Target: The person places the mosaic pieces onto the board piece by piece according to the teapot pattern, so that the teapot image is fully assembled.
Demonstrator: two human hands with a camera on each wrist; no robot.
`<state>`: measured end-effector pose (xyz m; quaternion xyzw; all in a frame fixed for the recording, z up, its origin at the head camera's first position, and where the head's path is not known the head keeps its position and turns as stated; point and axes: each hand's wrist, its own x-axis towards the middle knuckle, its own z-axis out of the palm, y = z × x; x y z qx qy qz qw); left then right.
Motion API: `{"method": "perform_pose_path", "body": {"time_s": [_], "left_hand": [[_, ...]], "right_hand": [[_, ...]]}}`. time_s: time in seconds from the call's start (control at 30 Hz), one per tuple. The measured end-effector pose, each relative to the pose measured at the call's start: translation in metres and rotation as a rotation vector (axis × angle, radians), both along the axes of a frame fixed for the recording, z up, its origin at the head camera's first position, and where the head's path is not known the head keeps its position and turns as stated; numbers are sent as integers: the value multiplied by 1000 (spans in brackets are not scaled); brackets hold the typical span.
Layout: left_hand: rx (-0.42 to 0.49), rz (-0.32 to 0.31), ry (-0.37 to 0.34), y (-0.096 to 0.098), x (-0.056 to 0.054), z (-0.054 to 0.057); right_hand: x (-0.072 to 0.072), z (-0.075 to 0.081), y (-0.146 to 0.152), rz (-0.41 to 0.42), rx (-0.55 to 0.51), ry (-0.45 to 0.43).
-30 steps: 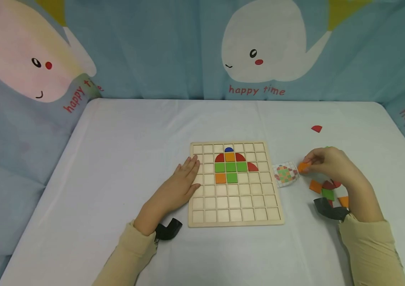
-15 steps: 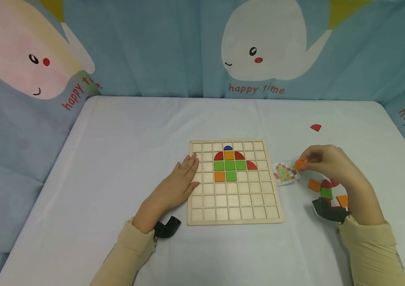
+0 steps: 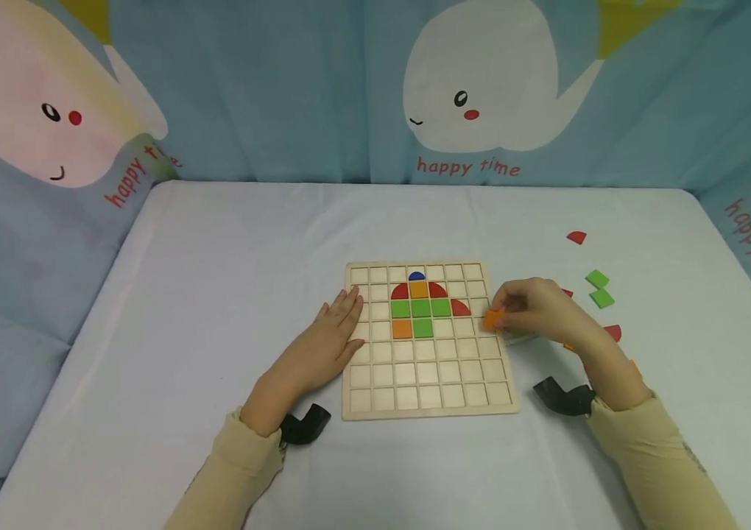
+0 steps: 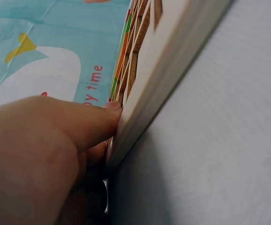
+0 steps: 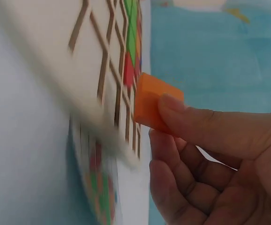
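Note:
A wooden grid board (image 3: 428, 397) lies on the white table, with several green, orange and red tiles and a blue half-round tile (image 3: 417, 276) set in its upper cells. Flat along the board's left edge rests my left hand (image 3: 322, 342), fingers straight; the left wrist view shows the thumb (image 4: 93, 122) against the rim. Between thumb and fingers my right hand (image 3: 541, 313) pinches an orange square tile (image 5: 151, 101), held over the board's right edge. The patterned card (image 5: 98, 192) beside the board is mostly covered by that hand in the head view.
Right of the board lie two green tiles (image 3: 599, 288) and a red quarter-round tile (image 3: 612, 333), with other pieces partly under the right arm. Another red tile (image 3: 577, 237) sits farther back. A blue whale-print cloth (image 3: 283, 96) hangs behind the table.
My right hand has carried the orange tile leftward from beside the card to the board's right edge, uncovering the green tiles. My left hand has stayed on the board's left edge.

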<state>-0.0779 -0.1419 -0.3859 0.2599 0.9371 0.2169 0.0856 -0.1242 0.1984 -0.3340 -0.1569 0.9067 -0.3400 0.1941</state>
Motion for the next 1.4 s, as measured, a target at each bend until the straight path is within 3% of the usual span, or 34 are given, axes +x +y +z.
{"method": "perform_pose_path", "body": {"time_s": [0.2, 0.53, 0.73, 1.4], "left_hand": [[-16, 5, 7, 0, -2, 1], [-34, 2, -19, -1, 0, -1], [-27, -3, -5, -2, -1, 0], [-25, -6, -22, 1, -3, -1]], "right_hand": [[-5, -5, -25, 59, -53, 46], [-5, -14, -51, 113, -64, 22], [-5, -17, -56, 141, -61, 83], [-4, -19, -56, 99, -27, 90]]}}
